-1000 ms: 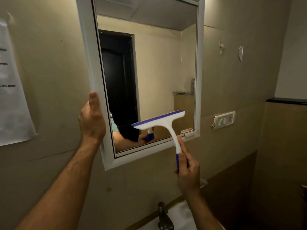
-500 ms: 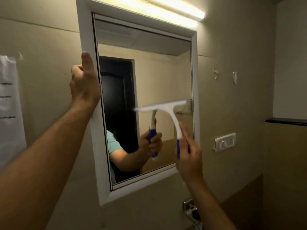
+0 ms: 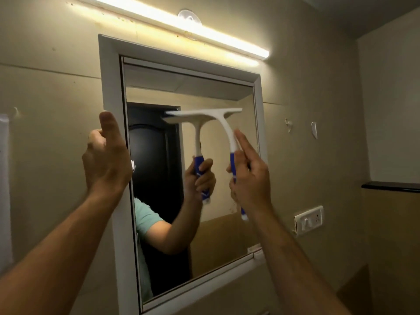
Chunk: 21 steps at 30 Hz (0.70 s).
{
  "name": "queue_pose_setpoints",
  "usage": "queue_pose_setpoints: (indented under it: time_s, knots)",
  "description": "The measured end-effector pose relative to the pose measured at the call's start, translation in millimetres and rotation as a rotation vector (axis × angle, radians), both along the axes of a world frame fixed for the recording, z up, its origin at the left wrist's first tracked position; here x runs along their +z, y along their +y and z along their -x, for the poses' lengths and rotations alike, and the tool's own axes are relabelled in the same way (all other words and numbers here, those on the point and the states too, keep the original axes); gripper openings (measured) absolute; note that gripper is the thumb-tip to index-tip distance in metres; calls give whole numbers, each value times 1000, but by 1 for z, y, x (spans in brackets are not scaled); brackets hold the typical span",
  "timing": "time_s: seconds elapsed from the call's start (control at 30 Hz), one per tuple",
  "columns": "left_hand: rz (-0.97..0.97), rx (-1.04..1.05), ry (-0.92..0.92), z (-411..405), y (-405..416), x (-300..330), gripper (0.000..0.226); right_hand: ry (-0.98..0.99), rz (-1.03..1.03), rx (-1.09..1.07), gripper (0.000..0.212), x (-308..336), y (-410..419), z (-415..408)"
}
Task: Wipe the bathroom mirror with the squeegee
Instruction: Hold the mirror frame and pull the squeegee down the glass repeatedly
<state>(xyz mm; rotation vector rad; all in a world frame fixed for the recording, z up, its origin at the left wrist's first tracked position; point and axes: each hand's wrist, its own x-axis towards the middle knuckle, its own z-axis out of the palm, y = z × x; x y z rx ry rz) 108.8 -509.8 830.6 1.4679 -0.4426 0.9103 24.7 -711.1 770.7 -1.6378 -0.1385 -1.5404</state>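
Squeegee blade pressing high on the mirror

The right hand (image 3: 248, 176) is gripping the squeegee (image 3: 218, 123) handle, forefinger stretched along it, probably for pressure; the left hand (image 3: 106, 158) is clasping the mirror (image 3: 222, 223) frame (image 3: 111, 87), seemingly steadying it.

Bare forearms (image 3: 75, 244); teal short sleeve (image 3: 145, 218) in reflection

lit tube light (image 3: 181, 28), wall switch (image 3: 308, 220), black ledge (image 3: 391, 186)
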Motion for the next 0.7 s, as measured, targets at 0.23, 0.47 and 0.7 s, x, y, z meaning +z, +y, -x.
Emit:
queue_pose_setpoints:
  time_s: [0.23,0.47,0.7]
  knots:
    - [0,2,-8,-6,2,-1,71,-15,-26,51,39,-20,-11,-4]
    - [15,-12,-7,-5,3,-1,76,-24,-91,152,46,-32,-10,3]
    - [10,-1,-2,-7,1,0,73,-69,-100,93,44,51,-8,-6]
